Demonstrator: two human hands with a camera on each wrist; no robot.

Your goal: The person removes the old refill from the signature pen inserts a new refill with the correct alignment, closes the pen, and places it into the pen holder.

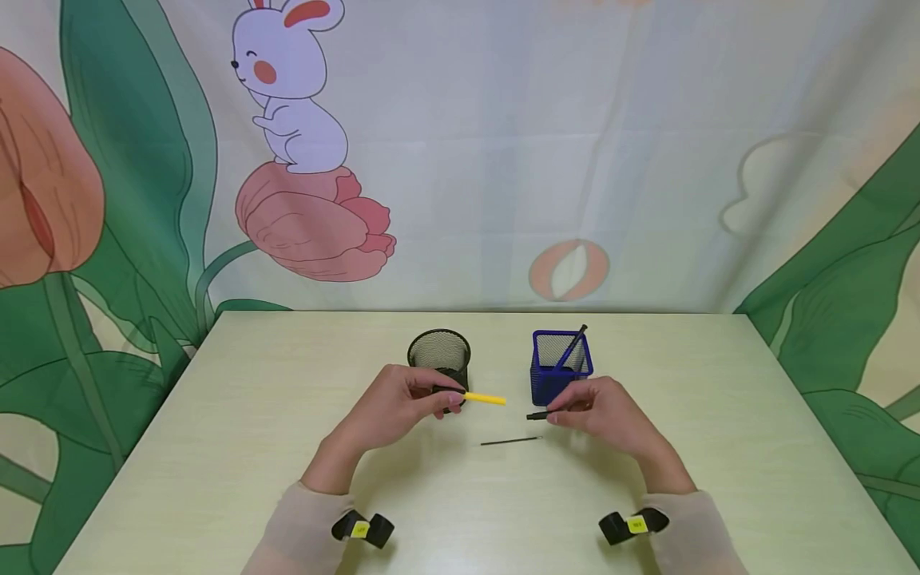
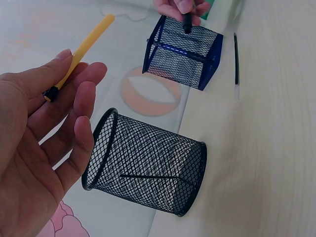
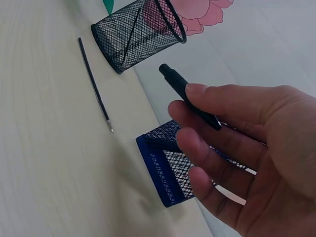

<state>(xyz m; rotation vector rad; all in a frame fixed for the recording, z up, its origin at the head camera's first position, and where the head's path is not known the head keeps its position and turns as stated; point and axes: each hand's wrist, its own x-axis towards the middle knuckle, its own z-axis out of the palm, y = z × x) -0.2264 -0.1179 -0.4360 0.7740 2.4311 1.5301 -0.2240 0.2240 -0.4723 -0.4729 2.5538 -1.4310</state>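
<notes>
Between thumb and fingers, my left hand (image 1: 402,407) pinches a yellow pen barrel (image 2: 89,44) with a black end, above and in front of the round black mesh pen cup (image 1: 440,351). My right hand (image 1: 604,411) pinches a short black pen piece (image 3: 190,96), narrower and ridged at one end, just in front of the square blue mesh pen cup (image 1: 549,387). The two held parts are apart, their free ends pointing toward each other. Below them on the table lies a thin dark pen refill (image 1: 510,441) with a light tip.
Inside the blue cup leans a dark blue pen (image 1: 571,347), its end above the rim. A thin black stick (image 2: 148,176) shows through the mesh of the round cup. The pale wooden table (image 1: 237,447) meets a printed curtain (image 1: 460,200) at its back edge.
</notes>
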